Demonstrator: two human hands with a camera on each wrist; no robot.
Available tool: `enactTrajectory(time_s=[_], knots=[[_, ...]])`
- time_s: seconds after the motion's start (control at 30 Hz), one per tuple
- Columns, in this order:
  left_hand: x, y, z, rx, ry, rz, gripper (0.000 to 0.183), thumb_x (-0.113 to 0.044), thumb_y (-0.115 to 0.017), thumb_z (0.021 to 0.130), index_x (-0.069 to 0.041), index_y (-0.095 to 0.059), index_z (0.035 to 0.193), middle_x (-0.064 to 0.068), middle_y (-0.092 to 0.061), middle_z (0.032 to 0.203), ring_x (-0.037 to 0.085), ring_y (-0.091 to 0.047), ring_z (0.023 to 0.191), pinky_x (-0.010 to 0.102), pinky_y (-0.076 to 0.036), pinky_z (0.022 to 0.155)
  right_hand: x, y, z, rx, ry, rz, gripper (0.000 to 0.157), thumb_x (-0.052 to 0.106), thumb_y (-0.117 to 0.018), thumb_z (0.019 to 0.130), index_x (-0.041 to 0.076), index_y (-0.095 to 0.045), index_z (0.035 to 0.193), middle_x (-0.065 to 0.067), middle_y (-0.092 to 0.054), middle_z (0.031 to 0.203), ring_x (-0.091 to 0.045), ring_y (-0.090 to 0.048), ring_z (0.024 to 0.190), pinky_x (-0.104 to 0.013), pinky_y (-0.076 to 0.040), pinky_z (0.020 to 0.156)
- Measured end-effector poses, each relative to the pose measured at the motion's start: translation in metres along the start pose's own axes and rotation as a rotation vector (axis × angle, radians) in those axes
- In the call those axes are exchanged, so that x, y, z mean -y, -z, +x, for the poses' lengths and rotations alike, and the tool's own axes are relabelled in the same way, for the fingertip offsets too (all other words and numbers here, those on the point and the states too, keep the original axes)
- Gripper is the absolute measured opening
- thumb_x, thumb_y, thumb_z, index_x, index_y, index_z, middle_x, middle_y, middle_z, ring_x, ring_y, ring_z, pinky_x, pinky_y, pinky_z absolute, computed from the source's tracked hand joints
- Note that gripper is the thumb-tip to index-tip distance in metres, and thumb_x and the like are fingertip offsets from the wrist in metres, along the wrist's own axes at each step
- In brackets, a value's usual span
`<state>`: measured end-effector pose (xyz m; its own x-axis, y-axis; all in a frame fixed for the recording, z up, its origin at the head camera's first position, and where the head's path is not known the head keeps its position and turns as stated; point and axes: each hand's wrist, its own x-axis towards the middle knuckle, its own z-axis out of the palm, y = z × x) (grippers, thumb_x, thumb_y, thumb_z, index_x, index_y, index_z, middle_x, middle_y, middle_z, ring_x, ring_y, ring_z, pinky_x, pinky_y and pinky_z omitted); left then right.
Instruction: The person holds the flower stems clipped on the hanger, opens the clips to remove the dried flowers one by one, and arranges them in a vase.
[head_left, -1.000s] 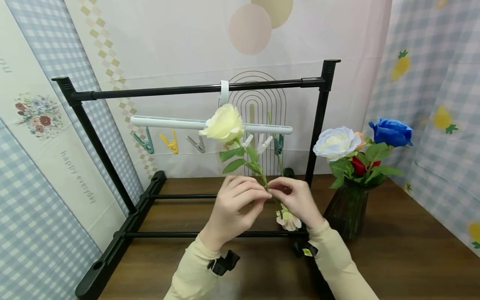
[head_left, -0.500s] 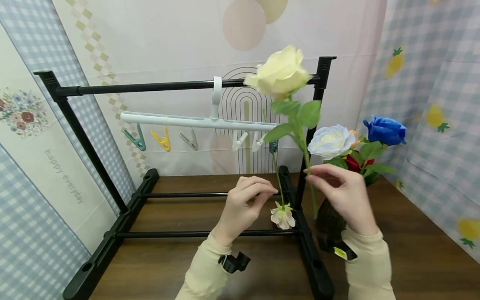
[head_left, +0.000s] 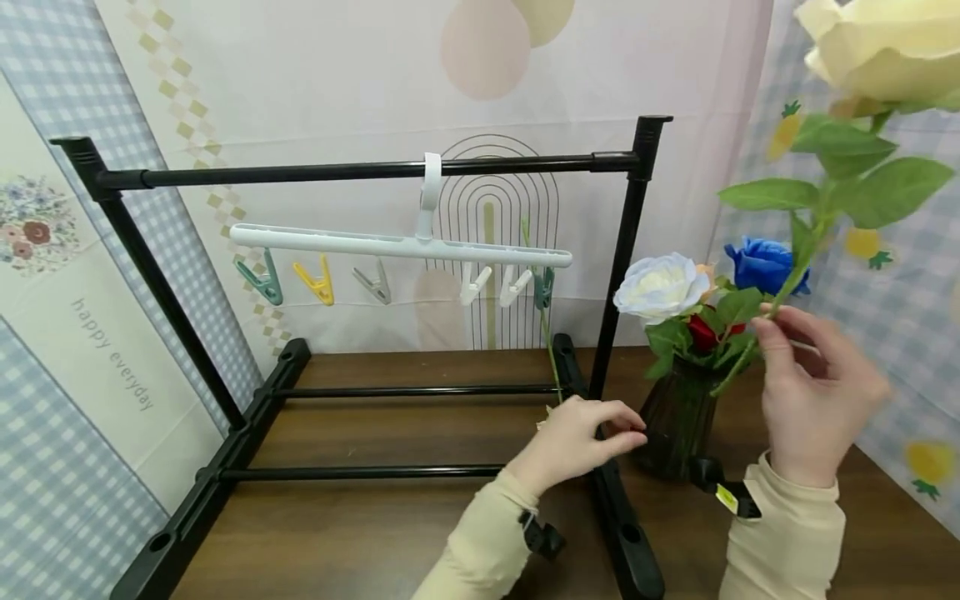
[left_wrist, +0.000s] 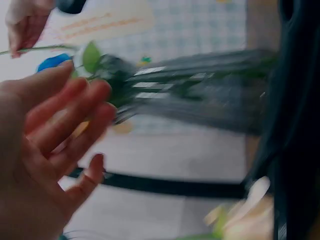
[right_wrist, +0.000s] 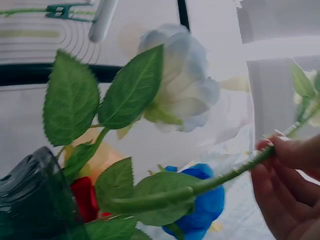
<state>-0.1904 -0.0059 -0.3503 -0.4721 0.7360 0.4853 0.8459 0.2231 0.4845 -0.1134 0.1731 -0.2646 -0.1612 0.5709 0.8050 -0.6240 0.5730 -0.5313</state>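
My right hand [head_left: 817, 392] pinches the stem of a pale yellow rose [head_left: 885, 58] between thumb and fingertips. The bloom is cut off by the frame's top right corner, and the stem's lower end points toward the mouth of a dark glass vase [head_left: 678, 417]. In the right wrist view the stem [right_wrist: 200, 187] passes in front of a blue rose [right_wrist: 210, 210]. My left hand [head_left: 577, 442] is left of the vase, fingers loosely bent, holding nothing. Behind it hangs an upside-down flower on a stem [head_left: 553, 350], its bloom mostly hidden.
A light-blue-and-white rose [head_left: 660, 287], a red one and a peach one also stand in the vase. Left of it is a black rack [head_left: 360, 172] with a pale hanger [head_left: 375, 243]. Several clips hang below; a teal clip [head_left: 543, 287] grips the upside-down flower's stem.
The left hand has let go of the yellow rose. The right hand has carried it from before the hanger up and right to the vase; the left hand has moved right and lower.
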Motion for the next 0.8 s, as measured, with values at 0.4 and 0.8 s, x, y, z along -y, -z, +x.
enactTrajectory(time_s=[0.4,0.8], knots=[[0.006,-0.061,0.033,0.045,0.363,-0.157,0.078,-0.043,-0.071,0.086,-0.019,-0.034,0.15,-0.002,-0.045,0.148,0.014,-0.049,0.133,0.026,-0.045,0.103,-0.025,-0.018,-0.002,-0.153,0.097,-0.056,0.012,0.002,-0.077,0.079,-0.008,-0.076,0.085,0.014,-0.072,0.085,0.006,-0.067,0.078,-0.01,-0.052,0.076],[0.004,-0.082,0.053,-0.103,0.513,-0.233,0.091,-0.045,-0.073,0.083,-0.023,-0.021,0.154,0.003,-0.037,0.155,0.021,-0.042,0.14,0.042,-0.041,0.109,-0.041,-0.01,-0.002,0.089,0.078,-0.338,0.015,0.007,-0.078,0.08,-0.006,-0.076,0.088,-0.012,-0.076,0.084,0.028,-0.049,0.07,0.001,-0.04,0.07]])
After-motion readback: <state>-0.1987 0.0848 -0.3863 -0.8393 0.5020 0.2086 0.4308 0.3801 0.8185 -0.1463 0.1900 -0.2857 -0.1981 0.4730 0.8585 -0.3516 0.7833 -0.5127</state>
